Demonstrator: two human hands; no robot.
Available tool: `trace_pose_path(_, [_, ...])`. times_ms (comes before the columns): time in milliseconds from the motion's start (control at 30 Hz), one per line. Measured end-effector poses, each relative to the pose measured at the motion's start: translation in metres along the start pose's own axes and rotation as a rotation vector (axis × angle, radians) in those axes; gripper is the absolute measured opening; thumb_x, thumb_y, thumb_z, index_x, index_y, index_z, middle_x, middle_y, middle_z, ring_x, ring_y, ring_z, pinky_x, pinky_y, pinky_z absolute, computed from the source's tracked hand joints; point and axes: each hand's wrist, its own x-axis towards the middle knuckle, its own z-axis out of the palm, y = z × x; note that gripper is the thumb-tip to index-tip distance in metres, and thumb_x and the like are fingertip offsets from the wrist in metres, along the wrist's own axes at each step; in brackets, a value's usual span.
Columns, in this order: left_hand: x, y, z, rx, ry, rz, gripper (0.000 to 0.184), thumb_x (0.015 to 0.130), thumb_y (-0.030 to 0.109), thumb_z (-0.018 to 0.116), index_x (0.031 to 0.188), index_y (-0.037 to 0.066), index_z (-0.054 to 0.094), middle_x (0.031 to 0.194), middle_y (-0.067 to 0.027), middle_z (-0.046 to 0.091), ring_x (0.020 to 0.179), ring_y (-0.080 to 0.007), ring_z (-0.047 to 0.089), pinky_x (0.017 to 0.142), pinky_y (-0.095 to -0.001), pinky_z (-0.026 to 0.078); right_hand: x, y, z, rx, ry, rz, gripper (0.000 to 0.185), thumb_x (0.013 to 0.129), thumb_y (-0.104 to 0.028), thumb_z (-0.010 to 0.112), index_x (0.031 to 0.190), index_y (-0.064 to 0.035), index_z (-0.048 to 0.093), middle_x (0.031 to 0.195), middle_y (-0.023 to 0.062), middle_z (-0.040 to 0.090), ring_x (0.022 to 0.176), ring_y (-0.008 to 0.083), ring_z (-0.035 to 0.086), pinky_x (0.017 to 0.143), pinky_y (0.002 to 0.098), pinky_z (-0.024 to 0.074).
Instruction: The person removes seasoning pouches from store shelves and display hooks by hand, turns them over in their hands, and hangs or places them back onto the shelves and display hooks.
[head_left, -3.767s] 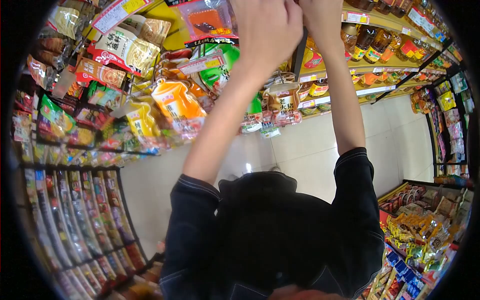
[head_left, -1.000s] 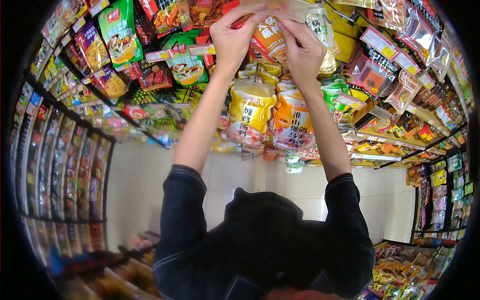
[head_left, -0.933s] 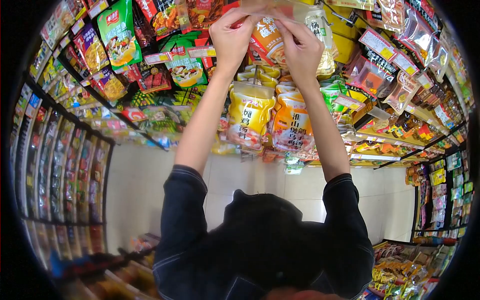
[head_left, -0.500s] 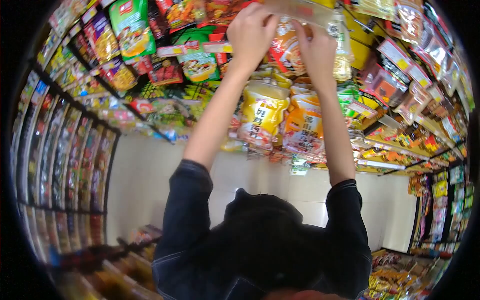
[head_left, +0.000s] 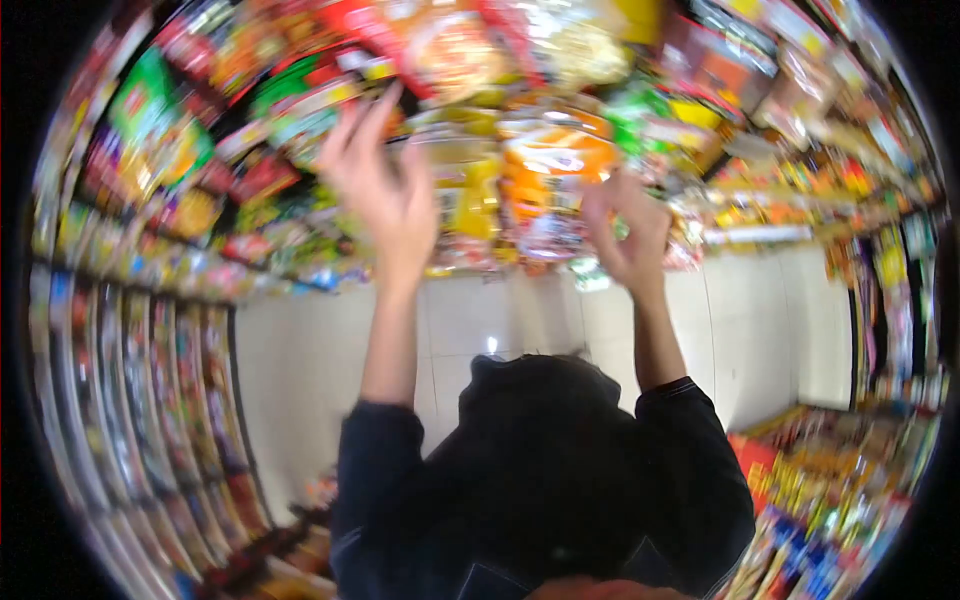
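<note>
My left hand [head_left: 382,185] is raised before the shelf with its fingers spread and nothing in it. A yellow pouch [head_left: 465,190] stands just to its right. Beside that is an orange pouch [head_left: 555,170] with a clear lower window. My right hand [head_left: 632,225] is at the orange pouch's lower right edge, fingers loosely curled, with a gap between thumb and fingers. Motion blur hides whether it touches the pouch. Above the two pouches are a red packet [head_left: 445,50] and a pale packet [head_left: 570,45].
Packed shelves curve around me. Green packets [head_left: 155,125] are at the upper left, and plastic-wrapped goods [head_left: 720,70] at the upper right. A tall rack [head_left: 140,380] stands left, with more packets [head_left: 820,490] low at the right. Pale floor tiles [head_left: 320,360] lie below.
Both hands have come down and apart from the packet high on the shelf. My left hand has moved left and spread its fingers. The view has shifted and blurred.
</note>
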Motion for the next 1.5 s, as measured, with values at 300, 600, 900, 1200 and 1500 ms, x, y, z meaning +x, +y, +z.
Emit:
trace_pose_path(300, [-0.395,0.024,-0.047,-0.465,-0.799,-0.955,0.013,0.090,0.002,0.058,0.099,0.003,0.068,0.091,-0.0102,0.068,0.077,-0.0235,0.064,0.070,-0.0327,0.050,-0.180,0.179,-0.113,-0.244,0.170,0.666,0.049,0.092,-0.032,0.073,0.132,-0.0040,0.062,0.118,0.0153,0.068,0.109,0.0264,0.065,0.093,0.0398,0.0508])
trace_pose_path(600, [-0.572,-0.061,-0.073,-0.098,-1.270,-1.768,0.016,0.095,0.019,0.058,0.106,0.014,0.069,0.087,-0.0051,0.072,0.062,-0.0165,0.065,0.051,-0.0313,0.052,-0.059,0.159,-0.111,-0.452,0.056,0.723,0.066,0.085,-0.051,0.077,0.132,-0.0066,0.061,0.114,0.0187,0.065,0.105,0.0351,0.064,0.086,0.0461,0.0512])
trace_pose_path(900, [-0.666,0.019,-0.071,-0.258,-1.034,-1.039,0.024,0.097,0.023,0.062,0.113,0.008,0.069,0.095,-0.0096,0.075,0.084,-0.0255,0.072,0.076,-0.0353,0.057,-0.047,0.220,-0.080,-0.264,0.062,0.446,0.064,0.086,-0.037,0.078,0.136,-0.0066,0.052,0.119,0.0228,0.057,0.101,0.0413,0.063,0.087,0.0508,0.0510])
trace_pose_path(1200, [-0.619,0.074,-0.069,-0.026,-1.269,-1.323,0.027,0.096,0.027,0.065,0.114,0.007,0.070,0.104,-0.0148,0.076,0.095,-0.0235,0.073,0.083,-0.0355,0.056,-0.051,0.101,-0.155,0.005,0.152,0.318,0.013,0.094,-0.002,0.064,0.104,-0.0023,0.073,0.093,0.0130,0.071,0.078,0.0190,0.069,0.070,0.0297,0.0534])
trace_pose_path(1500, [-0.675,0.047,-0.045,0.023,-1.226,-1.143,0.040,0.089,0.041,0.071,0.110,0.008,0.069,0.098,-0.0194,0.075,0.091,-0.0306,0.073,0.081,-0.0389,0.056,-0.026,0.090,-0.168,0.553,0.110,0.579,0.021,0.104,-0.011,0.057,0.117,0.0025,0.067,0.097,0.0081,0.067,0.078,0.0081,0.060,0.064,0.0225,0.0505])
